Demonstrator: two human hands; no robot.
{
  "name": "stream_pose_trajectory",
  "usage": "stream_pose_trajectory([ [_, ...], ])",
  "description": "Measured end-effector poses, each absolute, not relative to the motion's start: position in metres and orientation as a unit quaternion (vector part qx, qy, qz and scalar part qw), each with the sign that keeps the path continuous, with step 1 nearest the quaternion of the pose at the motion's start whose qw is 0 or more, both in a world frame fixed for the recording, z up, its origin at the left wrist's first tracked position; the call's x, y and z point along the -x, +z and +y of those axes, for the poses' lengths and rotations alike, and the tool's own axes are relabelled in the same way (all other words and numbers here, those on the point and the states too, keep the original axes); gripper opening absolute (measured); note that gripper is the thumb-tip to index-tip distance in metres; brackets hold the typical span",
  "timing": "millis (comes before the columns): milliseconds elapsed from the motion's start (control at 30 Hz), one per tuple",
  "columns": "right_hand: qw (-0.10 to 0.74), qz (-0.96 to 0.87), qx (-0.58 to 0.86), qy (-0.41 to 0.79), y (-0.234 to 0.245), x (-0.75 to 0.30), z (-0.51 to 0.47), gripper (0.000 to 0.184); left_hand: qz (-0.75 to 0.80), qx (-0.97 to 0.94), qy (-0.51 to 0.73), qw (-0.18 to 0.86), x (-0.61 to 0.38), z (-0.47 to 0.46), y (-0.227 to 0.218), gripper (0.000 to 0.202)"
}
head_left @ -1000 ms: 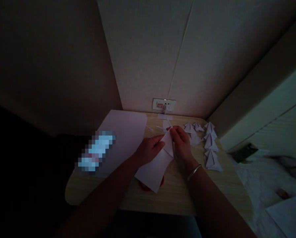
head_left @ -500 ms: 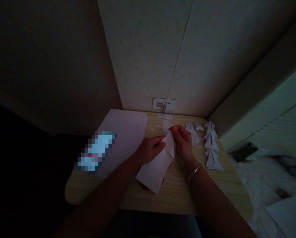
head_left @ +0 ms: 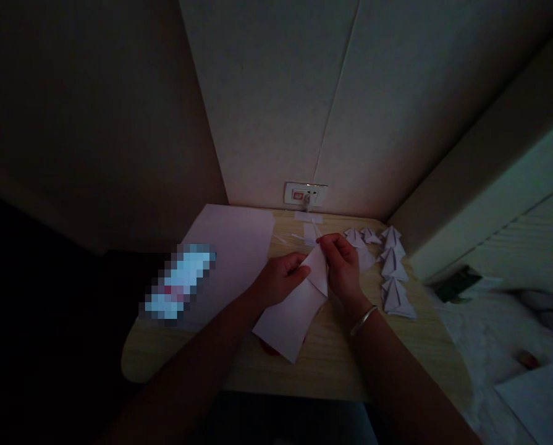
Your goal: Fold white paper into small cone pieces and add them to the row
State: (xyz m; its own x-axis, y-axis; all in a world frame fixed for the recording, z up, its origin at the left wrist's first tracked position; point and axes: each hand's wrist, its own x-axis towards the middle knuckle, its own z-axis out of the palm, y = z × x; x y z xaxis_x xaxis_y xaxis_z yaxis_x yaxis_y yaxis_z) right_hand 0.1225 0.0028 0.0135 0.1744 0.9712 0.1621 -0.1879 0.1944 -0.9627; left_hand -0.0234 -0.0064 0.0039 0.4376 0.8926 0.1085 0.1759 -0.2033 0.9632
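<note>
A white sheet of paper [head_left: 285, 327], its upper part folded over at an angle, is held between both hands above the table. My left hand [head_left: 280, 278] is closed on its left edge, thumb on top of the fold. At the paper's top corner, my right hand [head_left: 341, 262] pinches with thumb and index finger; a bracelet circles that wrist. Something red, mostly hidden, peeks out beneath the paper's lower end. Narrow white paper strips [head_left: 310, 232] lie just behind the hands.
Folded paper trees [head_left: 393, 266] line the right side of the wooden table [head_left: 341, 371]. On the left, a lit phone [head_left: 178, 281], blurred out, rests on large white paper [head_left: 239, 235]. A wall socket [head_left: 305, 194] with a plug sits behind the table.
Hardly anything differs. The folded flap's lower right corner has shifted slightly to the right; both hands keep their grip on the paper.
</note>
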Motion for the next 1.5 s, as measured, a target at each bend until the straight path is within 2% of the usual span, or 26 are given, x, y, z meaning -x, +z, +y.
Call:
stream_pose_trajectory([
  [1067,0.626,-0.456,0.485,0.406,0.017,-0.1208,-0.0005,0.016,0.394,-0.685,0.317,0.525,0.0236,-0.0099,0.0041,0.032],
  [1333,0.61,-0.472,0.512,0.379,0.0158,-0.1208,0.0,0.019,0.397,-0.655,0.325,0.554,0.0221,-0.0097,0.0034,0.029],
  [1500,0.612,-0.455,0.518,0.386,0.0113,-0.1227,0.0026,0.015,0.402,-0.635,0.311,0.582,0.0214,-0.0078,0.0044,0.028],
])
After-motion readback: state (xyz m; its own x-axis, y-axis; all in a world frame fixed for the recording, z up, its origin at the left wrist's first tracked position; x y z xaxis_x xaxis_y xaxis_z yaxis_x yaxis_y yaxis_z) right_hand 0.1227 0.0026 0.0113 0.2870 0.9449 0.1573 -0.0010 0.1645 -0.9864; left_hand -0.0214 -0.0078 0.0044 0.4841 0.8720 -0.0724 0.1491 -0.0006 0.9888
